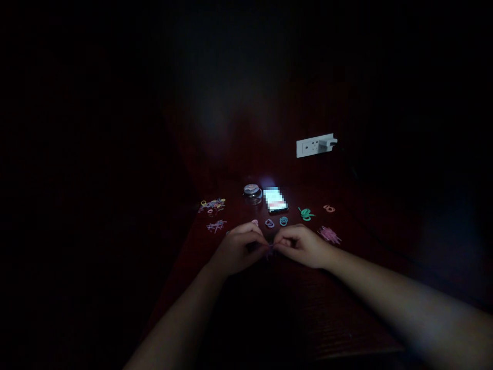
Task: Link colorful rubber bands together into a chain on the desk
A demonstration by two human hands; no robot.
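my left fingers (259, 239) and right fingers (284, 241) pinch purple strands (270, 250); these sit between my facing tips. the worktop (331, 313) lies beneath.

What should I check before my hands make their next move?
1. Left hand and right hand close together: ok.
2. Purple strands at the fingertips, firmly gripped: cannot tell, too dim and small.
3. Pink pile apart from the green bands: ok.
4. Phone screen lit: ok.
5. Table brightly lit all over: not ok, mostly dark.
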